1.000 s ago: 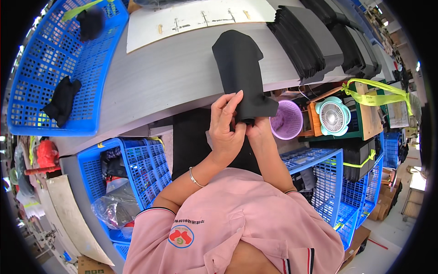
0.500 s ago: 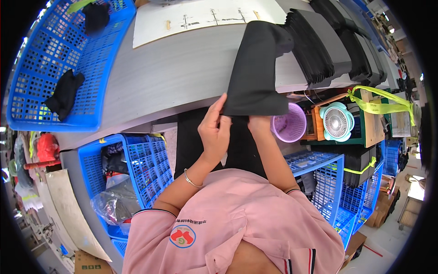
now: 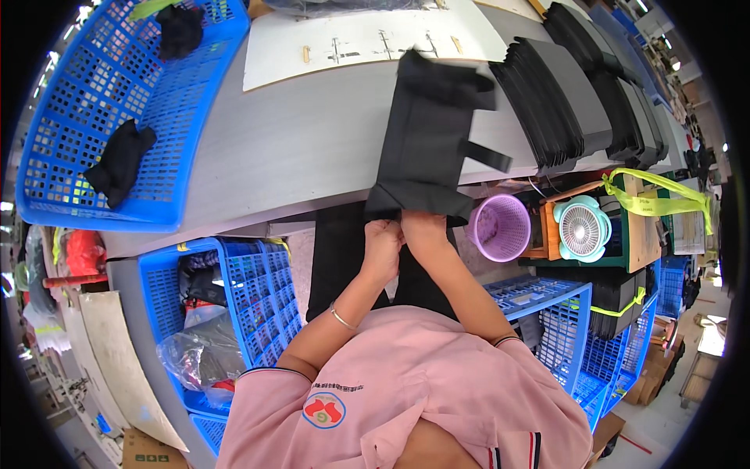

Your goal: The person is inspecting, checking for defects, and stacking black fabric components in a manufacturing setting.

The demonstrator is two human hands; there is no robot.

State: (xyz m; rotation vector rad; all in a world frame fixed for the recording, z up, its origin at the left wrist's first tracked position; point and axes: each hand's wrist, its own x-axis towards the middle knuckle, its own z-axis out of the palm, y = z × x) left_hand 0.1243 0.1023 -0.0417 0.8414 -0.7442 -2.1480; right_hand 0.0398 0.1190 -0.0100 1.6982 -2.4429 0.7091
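Note:
A black fabric piece [image 3: 422, 133] with a narrow strap sticking out on its right side reaches from my hands over the table edge. Its far end is folded and slightly blurred. My left hand [image 3: 382, 244] is closed in a pinch at the near edge of the piece. Right beside it, touching, my right hand [image 3: 424, 231] grips the same edge, its fingers mostly hidden by the fabric.
Stacks of black flat pieces [image 3: 558, 102] lie on the grey table [image 3: 289, 141] at right, a white marked board [image 3: 367, 39] behind. A blue basket [image 3: 180, 187] with black items stands left. Below the table are a purple bin [image 3: 500, 227], a small fan [image 3: 582, 228] and blue crates [image 3: 262, 289].
My left hand has gone from spread fingers beside the fabric to a closed pinch at its near edge. The piece has turned and its narrow strap now shows; the near edge is folded.

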